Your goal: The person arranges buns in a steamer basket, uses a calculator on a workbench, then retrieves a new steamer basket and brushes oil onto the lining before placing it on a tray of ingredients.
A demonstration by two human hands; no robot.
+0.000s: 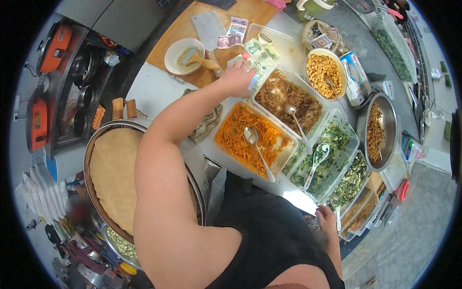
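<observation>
My left hand (239,77) reaches across to a loose pile of green banknotes (265,54), its fingers bent over the near edge; whether they pinch a note is hidden. The pile lies at the corner of a tub of brown shredded filling (285,99), partly over a clear lid (288,39). Purple banknotes (230,41) lie beside a metal dough scraper (208,29) on the wooden board. My right hand (326,218) hangs low by the table edge, fingers loosely bent and seemingly empty, near a white spoon handle (338,220) in a tub of chopped green-and-white filling (351,180).
Nearby are a tub of orange shreds (252,141), a tub of chopped greens (325,162), a bowl of diced tofu (325,74), a steel bowl (391,133) and a bowl with a brush (180,56). A large cloth-lined steamer (115,177) stands left, under my left arm.
</observation>
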